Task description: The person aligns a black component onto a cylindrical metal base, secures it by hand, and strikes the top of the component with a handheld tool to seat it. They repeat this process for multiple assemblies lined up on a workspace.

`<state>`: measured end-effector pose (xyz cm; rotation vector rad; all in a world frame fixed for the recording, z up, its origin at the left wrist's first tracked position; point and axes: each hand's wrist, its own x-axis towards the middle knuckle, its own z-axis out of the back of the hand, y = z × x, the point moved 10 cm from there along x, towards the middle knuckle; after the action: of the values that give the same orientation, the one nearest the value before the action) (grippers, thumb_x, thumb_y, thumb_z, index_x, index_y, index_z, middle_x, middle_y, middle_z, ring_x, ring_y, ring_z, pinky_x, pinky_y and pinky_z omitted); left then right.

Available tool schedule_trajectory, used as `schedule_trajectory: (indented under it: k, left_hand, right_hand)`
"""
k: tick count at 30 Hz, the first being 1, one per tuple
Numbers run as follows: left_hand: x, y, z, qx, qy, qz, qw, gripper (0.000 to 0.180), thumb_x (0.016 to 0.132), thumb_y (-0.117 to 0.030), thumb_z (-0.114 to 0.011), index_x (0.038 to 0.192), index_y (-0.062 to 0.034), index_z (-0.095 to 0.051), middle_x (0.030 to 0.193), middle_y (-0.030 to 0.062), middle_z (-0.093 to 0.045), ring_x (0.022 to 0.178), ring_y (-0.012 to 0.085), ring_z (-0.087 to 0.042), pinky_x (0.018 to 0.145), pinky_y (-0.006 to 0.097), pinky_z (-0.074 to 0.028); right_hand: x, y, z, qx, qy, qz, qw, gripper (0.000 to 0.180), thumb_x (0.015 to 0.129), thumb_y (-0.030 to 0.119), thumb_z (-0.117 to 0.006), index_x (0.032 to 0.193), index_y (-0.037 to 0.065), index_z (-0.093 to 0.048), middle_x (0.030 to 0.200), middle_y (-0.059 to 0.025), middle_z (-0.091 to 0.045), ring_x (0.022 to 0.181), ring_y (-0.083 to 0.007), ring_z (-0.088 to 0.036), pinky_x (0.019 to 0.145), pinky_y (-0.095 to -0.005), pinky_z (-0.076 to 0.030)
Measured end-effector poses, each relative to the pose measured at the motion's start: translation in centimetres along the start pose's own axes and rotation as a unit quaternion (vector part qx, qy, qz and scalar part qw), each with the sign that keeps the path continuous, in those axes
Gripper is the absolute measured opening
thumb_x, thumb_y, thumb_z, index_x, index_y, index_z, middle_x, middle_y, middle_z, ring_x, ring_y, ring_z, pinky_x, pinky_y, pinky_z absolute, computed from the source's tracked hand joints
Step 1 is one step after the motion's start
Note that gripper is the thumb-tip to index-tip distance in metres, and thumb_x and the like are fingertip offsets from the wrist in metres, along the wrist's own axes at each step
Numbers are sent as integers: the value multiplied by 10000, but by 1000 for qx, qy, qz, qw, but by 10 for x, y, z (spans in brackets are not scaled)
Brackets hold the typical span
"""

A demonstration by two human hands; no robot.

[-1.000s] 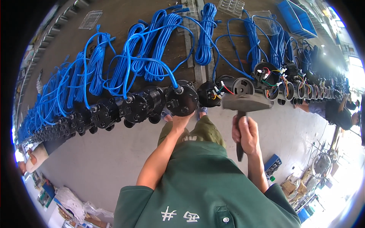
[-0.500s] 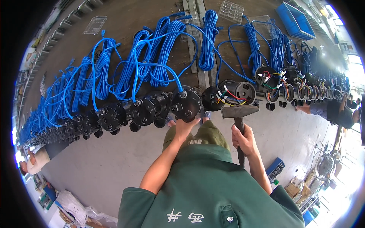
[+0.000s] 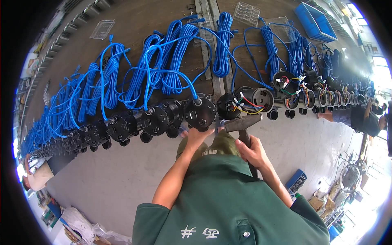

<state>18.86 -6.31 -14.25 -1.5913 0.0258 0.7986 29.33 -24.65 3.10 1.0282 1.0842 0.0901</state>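
Note:
My left hand [image 3: 199,137] is at the underside of a black round motor housing [image 3: 201,112], gripping its lower edge, with some fingers hidden behind it. A blue power cable enters the face of this housing near its top. My right hand [image 3: 254,152] is closed around the handle of a hammer [image 3: 243,123]. The hammer's grey metal head is tilted and sits just right of the housing, apart from it. Beside the head is an open housing [image 3: 261,100] with red, blue and yellow wires leading to a black cap [image 3: 226,107].
A long row of black housings [image 3: 119,127] runs along the bench edge, with bundled blue cables [image 3: 139,69] behind. On the brown bench [image 3: 147,16] are a blue crate [image 3: 315,22] and clear plastic trays [image 3: 246,14]. Other people [image 3: 369,122] stand at both far ends.
My right hand has moved the hammer left, closer to the round housing, and its head has tilted. My left hand stays at the housing's underside.

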Motion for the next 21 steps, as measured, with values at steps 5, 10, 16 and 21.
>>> schedule_trajectory:
  k: [5,10,16,21]
  left_hand:
    - [-1,13,5,136,-99,-41,985,671,708,-254,-906,1290,-40,-651,1164,148,-708,1036,299,-670,949,417,-519]
    - [-2,4,4,126,-100,-16,987,663,699,-263,-902,1280,-54,-659,1147,162,-719,1041,335,-682,937,442,-529]
    - [-2,10,7,154,-92,2,984,647,704,-267,-899,1270,-61,-662,1138,159,-717,1037,335,-684,927,447,-535]
    - [-4,-5,6,106,-90,-87,986,703,685,-321,-928,1278,-60,-657,1153,135,-716,1052,303,-686,923,437,-541]
  right_hand:
    - [7,7,7,0,-16,5,1000,464,970,451,-718,872,20,-576,645,11,-553,545,-78,-510,495,-280,-415]
    - [9,-1,6,-7,-16,-3,1000,469,967,446,-717,860,16,-564,646,10,-554,546,-79,-511,495,-280,-414]
    - [7,-8,13,22,-17,-5,1000,425,985,402,-707,859,31,-542,645,13,-542,541,-78,-496,491,-278,-411]
    - [5,17,12,181,6,27,983,408,1061,395,-612,833,92,-463,632,38,-447,483,-49,-353,443,-247,-318]
